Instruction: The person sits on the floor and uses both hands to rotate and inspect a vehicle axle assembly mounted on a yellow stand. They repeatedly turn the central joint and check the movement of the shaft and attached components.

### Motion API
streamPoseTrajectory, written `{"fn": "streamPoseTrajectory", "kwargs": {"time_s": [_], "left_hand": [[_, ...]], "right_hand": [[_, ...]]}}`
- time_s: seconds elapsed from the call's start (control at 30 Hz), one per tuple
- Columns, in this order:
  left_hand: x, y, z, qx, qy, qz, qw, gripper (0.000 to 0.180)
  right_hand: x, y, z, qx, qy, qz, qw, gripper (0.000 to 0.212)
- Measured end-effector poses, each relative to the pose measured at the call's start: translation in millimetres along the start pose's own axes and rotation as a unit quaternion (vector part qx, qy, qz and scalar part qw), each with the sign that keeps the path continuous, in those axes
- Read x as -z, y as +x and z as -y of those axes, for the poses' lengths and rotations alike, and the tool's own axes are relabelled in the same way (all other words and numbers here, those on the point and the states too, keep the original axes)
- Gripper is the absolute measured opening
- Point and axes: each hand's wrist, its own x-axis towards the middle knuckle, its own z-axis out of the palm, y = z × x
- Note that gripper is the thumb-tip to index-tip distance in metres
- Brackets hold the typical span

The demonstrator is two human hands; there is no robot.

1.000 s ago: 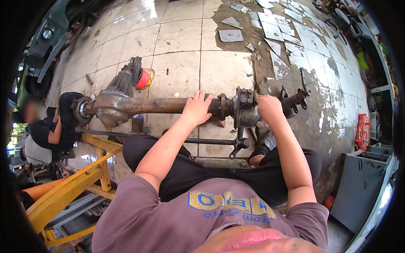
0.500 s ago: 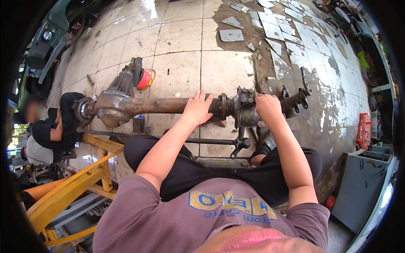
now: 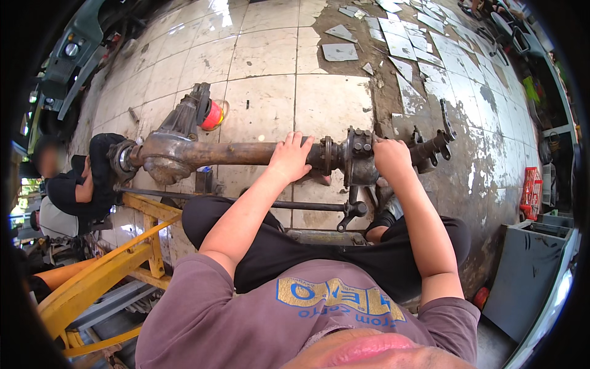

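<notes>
- One long, rusty axle (image 3: pixel 239 154) lay crosswise ahead of the bent legs (image 3: pixel 444 243), over the tiled floor (image 3: pixel 264 55); we saw its bulging housing (image 3: pixel 165 158) toward the left and a bolted hub (image 3: pixel 361 147) toward the right.
- We saw the left hand (image 3: pixel 291 158) laid on the axle, just left of a flange (image 3: pixel 328 154), its fingers spread and unclenched.
- We found the right hand (image 3: pixel 393 158) curled against the hub's outer side; with its fingertips hidden, we could not tell whether it grasped anything.
- Nearer the legs, we noticed a slim dark rod (image 3: pixel 304 206) ending in a joint (image 3: pixel 354 210).
- Near the housing's far side, we spotted a red round object (image 3: pixel 212 115).
- Further left, we saw a seated person (image 3: pixel 67 190) and a yellow frame (image 3: pixel 101 280).
- Farther out, we saw broken tiles (image 3: pixel 340 52) and, at right, a grey cabinet (image 3: pixel 525 277).
</notes>
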Motion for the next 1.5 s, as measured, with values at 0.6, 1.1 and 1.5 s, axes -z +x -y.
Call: {"fn": "streamPoseTrajectory", "kwargs": {"time_s": [0.6, 1.1, 1.5], "left_hand": [[1.4, 0.9, -0.4, -0.001, 0.002, 0.001, 1.000, 0.092], [8.2, 0.8, -2.7, 0.004, -0.003, 0.026, 1.000, 0.094], [7.9, -0.2, -2.3, 0.006, 0.000, 0.032, 0.999, 0.094]], "right_hand": [[2.6, 0.4, 3.4, -0.023, -0.001, 0.052, 0.998, 0.025], [-23.8, 2.5, -8.6, 0.001, 0.036, -0.044, 0.998, 0.028], [-27.2, -5.5, -7.4, 0.008, 0.042, -0.072, 0.996, 0.034]]}}
